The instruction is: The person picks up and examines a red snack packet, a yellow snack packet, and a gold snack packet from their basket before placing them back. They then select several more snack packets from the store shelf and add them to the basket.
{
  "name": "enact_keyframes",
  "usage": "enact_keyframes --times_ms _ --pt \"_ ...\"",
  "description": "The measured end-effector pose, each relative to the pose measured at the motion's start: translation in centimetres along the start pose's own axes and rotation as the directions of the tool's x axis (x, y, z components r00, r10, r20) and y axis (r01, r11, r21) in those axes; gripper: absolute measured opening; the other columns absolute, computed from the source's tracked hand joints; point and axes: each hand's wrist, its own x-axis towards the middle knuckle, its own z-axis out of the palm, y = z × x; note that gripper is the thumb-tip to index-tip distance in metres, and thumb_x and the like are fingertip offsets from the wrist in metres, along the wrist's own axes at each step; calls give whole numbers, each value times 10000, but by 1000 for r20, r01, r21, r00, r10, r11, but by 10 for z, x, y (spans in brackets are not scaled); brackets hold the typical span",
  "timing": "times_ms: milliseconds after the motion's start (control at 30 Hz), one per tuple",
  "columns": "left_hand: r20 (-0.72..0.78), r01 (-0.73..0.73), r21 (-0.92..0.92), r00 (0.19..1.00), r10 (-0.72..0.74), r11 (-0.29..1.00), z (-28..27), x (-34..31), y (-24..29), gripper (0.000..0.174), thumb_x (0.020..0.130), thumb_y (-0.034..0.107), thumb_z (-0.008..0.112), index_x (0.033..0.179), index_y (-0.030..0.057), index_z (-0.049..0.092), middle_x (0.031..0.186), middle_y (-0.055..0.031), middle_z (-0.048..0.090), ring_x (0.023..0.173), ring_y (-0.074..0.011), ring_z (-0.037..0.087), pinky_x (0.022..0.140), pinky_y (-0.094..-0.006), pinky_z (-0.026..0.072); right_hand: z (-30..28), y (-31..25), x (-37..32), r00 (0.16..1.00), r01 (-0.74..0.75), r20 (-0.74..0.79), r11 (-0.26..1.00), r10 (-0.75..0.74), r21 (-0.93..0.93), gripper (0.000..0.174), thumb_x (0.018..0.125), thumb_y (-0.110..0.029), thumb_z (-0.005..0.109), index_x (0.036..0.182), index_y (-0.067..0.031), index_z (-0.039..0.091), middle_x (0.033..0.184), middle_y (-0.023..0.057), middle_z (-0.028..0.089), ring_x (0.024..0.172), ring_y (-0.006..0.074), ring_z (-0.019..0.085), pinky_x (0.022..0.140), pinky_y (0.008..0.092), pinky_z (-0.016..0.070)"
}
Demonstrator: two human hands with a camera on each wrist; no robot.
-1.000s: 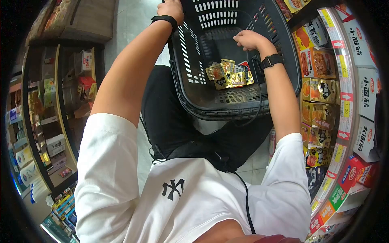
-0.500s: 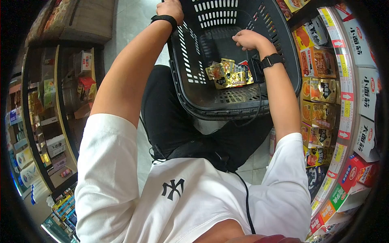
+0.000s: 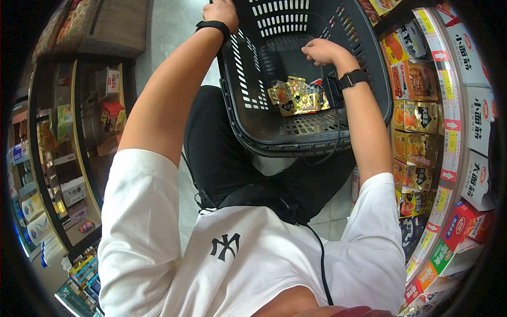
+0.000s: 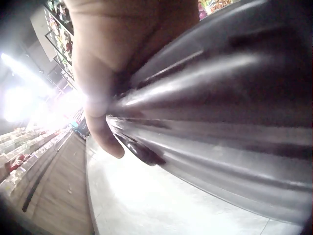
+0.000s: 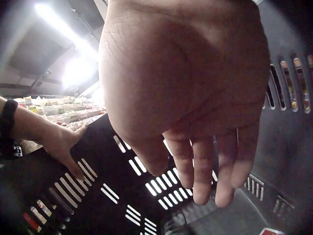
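Observation:
A black plastic shopping basket with slotted walls stands before the person's knees in the head view. At its far left rim, the left hand grips the edge; in the left wrist view its thumb hooks over the smooth black rim. Inside the basket, the right hand hangs over the bottom, holding nothing. Its fingers droop loosely in the right wrist view, palm towards the camera. Several shiny gold snack pouches lie in a heap on the basket's near bottom, left of the right wrist.
Close on the right rises a shelf with gold pouches, price tags and white boxes. On the left stands a wooden-edged shelf unit with packaged goods. A black cable runs from the right wrist over the basket's near wall.

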Motion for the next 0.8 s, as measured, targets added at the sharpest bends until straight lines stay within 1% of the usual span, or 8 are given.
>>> enact_keyframes --times_ms 100,167,267,467,600,700,800 --pt "-15 -2 1 1000 2 1000 5 4 -2 1296 685 72 873 1637 17 -5 1585 -355 262 1136 -474 655 978 -465 570 0 0 0 1000 7 -8 1000 -7 -6 476 1037 -391 520 943 49 673 777 158 678 583 241 567 574 434 471" --pt "-17 1 13 1000 -1 1000 6 4 -1 1292 687 68 870 1637 18 -4 1584 -356 263 1135 -472 656 977 -463 571 1 0 -1 1000 12 -23 1000 -12 -7 481 1038 -396 518 965 50 681 801 171 690 598 253 583 586 442 481" --pt "-19 3 18 1000 -3 1000 7 5 -1 1274 697 60 857 1638 19 0 1584 -357 262 1135 -469 657 976 -461 571 0 -2 -3 1000 6 -13 1000 -6 -16 483 1040 -395 512 940 50 670 818 179 697 616 259 597 598 451 490" --pt "-50 -7 23 999 8 1000 12 7 -2 1216 724 39 814 1638 14 13 1576 -376 259 1140 -475 652 978 -460 568 -1 -1 0 1000 1 13 1000 -1 -30 489 1037 -395 513 943 59 668 851 199 712 634 270 614 613 464 496" --pt "-70 -15 18 997 16 1000 15 8 -4 1198 732 34 801 1637 11 17 1571 -386 257 1144 -480 647 982 -460 566 -1 0 1 1000 5 4 999 -5 -34 499 1035 -405 512 986 60 687 873 208 723 638 278 621 623 469 508" --pt "-65 -14 17 998 15 1000 13 7 -4 1186 739 24 792 1637 11 18 1577 -382 247 1150 -479 645 985 -461 564 0 -1 0 1000 8 2 999 -8 -33 503 1036 -410 509 1031 55 702 899 214 732 650 282 635 634 468 519" --pt "-12 3 21 1000 -3 1000 4 3 0 1183 743 11 787 1638 17 14 1585 -377 236 1161 -475 640 989 -463 562 -1 -2 -2 1000 2 11 999 -1 -37 503 1039 -411 505 1063 48 710 914 215 736 658 282 643 639 466 525"
